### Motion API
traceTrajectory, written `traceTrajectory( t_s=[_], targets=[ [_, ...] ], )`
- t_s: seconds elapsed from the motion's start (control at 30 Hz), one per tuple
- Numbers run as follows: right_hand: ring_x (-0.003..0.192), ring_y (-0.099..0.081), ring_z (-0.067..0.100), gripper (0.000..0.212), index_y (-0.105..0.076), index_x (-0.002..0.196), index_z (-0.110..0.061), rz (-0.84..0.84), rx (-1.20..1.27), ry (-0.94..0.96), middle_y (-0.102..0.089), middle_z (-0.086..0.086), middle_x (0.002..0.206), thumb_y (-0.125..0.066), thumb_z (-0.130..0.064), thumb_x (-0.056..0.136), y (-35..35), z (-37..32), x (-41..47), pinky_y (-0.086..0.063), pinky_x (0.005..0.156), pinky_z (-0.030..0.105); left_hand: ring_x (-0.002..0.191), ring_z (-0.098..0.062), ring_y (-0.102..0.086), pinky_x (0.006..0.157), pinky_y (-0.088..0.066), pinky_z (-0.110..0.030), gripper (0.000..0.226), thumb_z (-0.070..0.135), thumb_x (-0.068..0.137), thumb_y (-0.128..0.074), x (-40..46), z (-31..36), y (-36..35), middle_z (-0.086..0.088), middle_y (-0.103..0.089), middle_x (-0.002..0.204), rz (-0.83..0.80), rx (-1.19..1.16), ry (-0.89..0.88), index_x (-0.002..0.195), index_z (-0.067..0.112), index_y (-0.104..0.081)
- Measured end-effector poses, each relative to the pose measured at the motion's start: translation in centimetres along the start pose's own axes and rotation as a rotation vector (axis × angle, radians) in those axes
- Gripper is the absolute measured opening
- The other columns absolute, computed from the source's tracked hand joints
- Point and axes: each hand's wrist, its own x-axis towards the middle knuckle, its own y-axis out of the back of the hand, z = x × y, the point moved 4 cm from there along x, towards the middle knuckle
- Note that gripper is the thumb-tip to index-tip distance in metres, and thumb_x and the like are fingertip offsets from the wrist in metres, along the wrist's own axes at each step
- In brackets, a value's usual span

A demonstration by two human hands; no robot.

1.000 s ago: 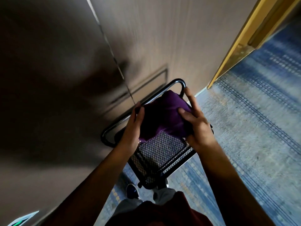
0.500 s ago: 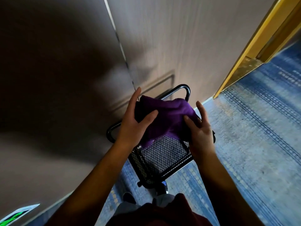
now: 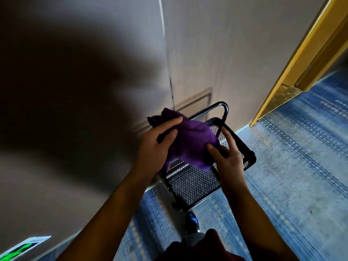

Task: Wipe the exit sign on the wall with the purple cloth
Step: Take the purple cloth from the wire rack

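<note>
Both hands hold the purple cloth (image 3: 190, 144) at centre frame, above a black mesh cart (image 3: 195, 181). Left hand (image 3: 156, 147) grips the cloth's 9 o'clock side, thumb and fingers pinched over a bunched corner. Right hand (image 3: 226, 157) pinches the 4 o'clock edge, index finger extended along the cart rim. Cloth is crumpled, not yet folded flat.

Exit sign (image 3: 22, 249) sits low on the wall (image 3: 94, 166) at 7 o'clock of frame, just above the blue patterned carpet (image 3: 291, 166), well apart from the cloth. Only a corner shows: green glow, white frame.

Step, as I judge it: readying the cloth. Best to fold it into a flat pad in one hand, then crouch and turn toward 7 o'clock so the sign is squarely in reach; wipe lightly, since it's a lit face.

Writing: none readable; sign graphics are cut off and blurred. No brands on cart or cloth.
</note>
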Motion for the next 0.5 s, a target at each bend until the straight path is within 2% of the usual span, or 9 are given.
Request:
traceTrajectory(
  t_s=[0.1, 0.2, 0.3, 0.33, 0.4, 0.43, 0.5],
  targets=[
    [0.111, -0.073, 0.018, 0.071, -0.047, 0.144, -0.054, 0.081, -0.155, 0.048, -0.075, 0.0, 0.12, -0.078, -0.022, 0.089, -1.3, 0.2, -2.9, -0.059, 0.095, 0.059, 0.112, 0.002, -0.064, 0.089, -0.052, -0.013, 0.037, 0.008, 0.099, -0.062, -3.0, 0.5, 2.6, 0.01, -0.068, 0.123, 0.038, -0.03, 0.012, 0.117, 0.038, -0.071],
    [0.116, -0.065, 0.0, 0.068, -0.043, 0.149, -0.053, 0.118, -0.278, 0.192, -0.064, -0.005, 0.139, -0.074, -0.031, 0.093, -3.5, -0.9, -6.6, -0.059, 0.098, 0.053, 0.109, -0.006, -0.067, 0.081, -0.054, -0.014, 0.033, 0.01, 0.1, -0.061, -6.4, 0.6, 5.4, 0.004, -0.067, 0.124, 0.075, -0.061, 0.054, 0.121, 0.035, -0.069],
    [0.142, -0.052, 0.014, 0.06, -0.032, 0.145, -0.068, -0.085, -0.345, 0.301, -0.045, -0.013, 0.16, -0.06, -0.052, 0.094, -7.6, -2.2, -11.0, -0.053, 0.108, 0.055, 0.103, 0.001, -0.066, 0.077, -0.054, -0.011, 0.032, 0.012, 0.1, -0.061, -9.7, 0.8, 7.7, 0.005, -0.067, 0.121, 0.099, -0.037, 0.058, 0.122, 0.035, -0.068],
    [0.142, -0.052, 0.011, 0.06, -0.031, 0.148, -0.064, -0.163, -0.344, 0.321, -0.046, -0.021, 0.158, -0.057, -0.052, 0.095, -9.0, -2.2, -12.3, -0.052, 0.109, 0.051, 0.1, 0.005, -0.066, 0.076, -0.053, -0.011, 0.033, 0.012, 0.1, -0.061, -10.8, 0.8, 8.3, 0.007, -0.067, 0.119, 0.109, -0.032, 0.055, 0.122, 0.035, -0.067],
    [0.131, -0.057, -0.002, 0.063, -0.034, 0.156, -0.046, -0.273, -0.292, 0.319, -0.054, -0.036, 0.142, -0.058, -0.046, 0.097, -11.4, -1.7, -14.4, -0.055, 0.108, 0.041, 0.099, 0.008, -0.067, 0.077, -0.054, -0.011, 0.033, 0.011, 0.1, -0.061, -12.8, 1.0, 9.4, 0.013, -0.069, 0.114, 0.124, -0.037, 0.05, 0.121, 0.036, -0.067],
    [0.128, -0.059, -0.003, 0.063, -0.036, 0.156, -0.042, -0.305, -0.285, 0.307, -0.058, -0.036, 0.139, -0.059, -0.045, 0.097, -12.2, -1.3, -15.2, -0.055, 0.107, 0.041, 0.101, 0.005, -0.068, 0.079, -0.055, -0.012, 0.034, 0.011, 0.1, -0.062, -13.7, 1.1, 10.0, 0.016, -0.07, 0.111, 0.134, -0.04, 0.052, 0.119, 0.038, -0.068],
    [0.128, -0.062, 0.003, 0.063, -0.037, 0.155, -0.045, -0.348, -0.308, 0.296, -0.061, -0.02, 0.142, -0.057, -0.053, 0.095, -13.6, -0.4, -16.6, -0.056, 0.106, 0.044, 0.104, 0.0, -0.07, 0.084, -0.058, -0.018, 0.036, 0.011, 0.099, -0.063, -15.6, 1.1, 11.0, 0.021, -0.072, 0.105, 0.16, -0.072, 0.068, 0.115, 0.043, -0.07]
  ],
)
